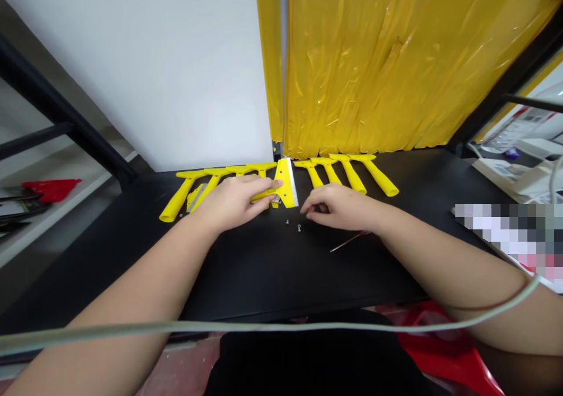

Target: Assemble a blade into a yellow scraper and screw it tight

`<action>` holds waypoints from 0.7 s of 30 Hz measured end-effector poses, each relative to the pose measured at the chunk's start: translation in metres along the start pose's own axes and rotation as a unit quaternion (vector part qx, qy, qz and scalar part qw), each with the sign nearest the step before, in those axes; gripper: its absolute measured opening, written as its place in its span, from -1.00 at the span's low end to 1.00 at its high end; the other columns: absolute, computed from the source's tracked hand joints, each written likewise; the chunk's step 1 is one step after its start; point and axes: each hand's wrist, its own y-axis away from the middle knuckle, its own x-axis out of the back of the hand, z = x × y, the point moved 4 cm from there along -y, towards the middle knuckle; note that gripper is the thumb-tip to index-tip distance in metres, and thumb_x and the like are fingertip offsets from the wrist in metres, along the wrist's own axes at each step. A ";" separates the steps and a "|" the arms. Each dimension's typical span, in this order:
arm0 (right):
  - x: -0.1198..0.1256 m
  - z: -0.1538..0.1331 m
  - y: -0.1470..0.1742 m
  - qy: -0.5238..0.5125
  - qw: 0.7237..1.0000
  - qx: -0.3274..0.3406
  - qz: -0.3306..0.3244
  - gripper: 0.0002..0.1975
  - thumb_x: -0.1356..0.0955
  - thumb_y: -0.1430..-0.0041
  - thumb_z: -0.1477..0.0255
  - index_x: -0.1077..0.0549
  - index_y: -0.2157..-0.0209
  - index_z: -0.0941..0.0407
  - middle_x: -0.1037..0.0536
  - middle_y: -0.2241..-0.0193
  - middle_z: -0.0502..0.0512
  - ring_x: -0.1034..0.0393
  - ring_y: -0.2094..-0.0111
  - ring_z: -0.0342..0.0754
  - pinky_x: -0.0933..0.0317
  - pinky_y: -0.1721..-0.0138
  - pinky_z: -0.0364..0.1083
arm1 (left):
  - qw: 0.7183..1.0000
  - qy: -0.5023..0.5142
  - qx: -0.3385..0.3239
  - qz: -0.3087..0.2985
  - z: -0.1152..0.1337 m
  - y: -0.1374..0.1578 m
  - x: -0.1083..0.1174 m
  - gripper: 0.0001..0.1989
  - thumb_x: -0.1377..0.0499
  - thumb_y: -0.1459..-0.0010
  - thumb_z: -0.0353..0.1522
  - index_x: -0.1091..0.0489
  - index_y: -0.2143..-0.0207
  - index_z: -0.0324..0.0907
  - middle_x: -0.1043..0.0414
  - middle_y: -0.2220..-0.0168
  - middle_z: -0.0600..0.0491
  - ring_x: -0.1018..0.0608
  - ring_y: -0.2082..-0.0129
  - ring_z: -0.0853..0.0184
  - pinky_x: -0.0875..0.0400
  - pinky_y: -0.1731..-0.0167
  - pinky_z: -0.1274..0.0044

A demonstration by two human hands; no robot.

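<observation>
My left hand is closed around the neck of a yellow scraper, whose wide head points right and carries a pale blade along its edge. Close to that head, just right of it, is my right hand, its fingers curled together; whether a small part sits between the fingertips is hidden. Small metal screws lie on the black table below the scraper head. Under my right wrist lies a screwdriver, its thin shaft showing and its handle mostly covered by the arm.
Several yellow scrapers lie in a row to the right, and several more scraper handles to the left. A white panel and yellow plastic sheeting rise behind the black table. A pale cable crosses in front.
</observation>
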 end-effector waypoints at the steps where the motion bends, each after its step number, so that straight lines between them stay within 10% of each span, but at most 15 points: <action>1: -0.004 -0.003 0.001 0.026 0.999 0.019 -0.016 -0.78 -0.43 -0.24 0.49 -0.68 0.11 0.07 -0.66 0.22 0.09 -0.51 0.28 -0.04 -0.35 0.22 -0.07 | 1.000 0.006 0.006 0.004 -0.003 0.000 0.001 -0.66 -0.15 -0.42 -0.23 -0.54 -0.14 -0.08 -0.64 0.08 -0.03 -0.66 0.16 0.20 -0.50 0.18 0.44; 15: -0.011 -0.019 0.002 0.036 0.995 0.026 -0.092 -0.89 -0.40 -0.20 0.60 -0.55 0.30 0.11 -0.54 0.29 0.03 -0.39 0.32 -0.11 -0.24 0.28 -0.12 | 0.999 -0.017 0.006 -0.030 -0.007 0.001 -0.007 -0.66 -0.15 -0.41 -0.22 -0.53 -0.15 -0.04 -0.64 0.01 0.00 -0.67 0.08 0.16 -0.51 0.15 0.41; 21: 0.016 -0.011 0.002 -0.042 0.976 0.104 0.188 -0.96 -0.41 -0.29 0.50 -0.55 0.24 0.09 -0.47 0.20 0.11 -0.39 0.20 -0.04 -0.31 0.20 -0.06 | 0.999 -0.010 -0.025 -0.028 0.003 0.001 -0.006 -0.69 -0.16 -0.41 -0.25 -0.56 -0.11 -0.06 -0.63 0.18 0.01 -0.64 0.26 0.25 -0.44 0.27 0.47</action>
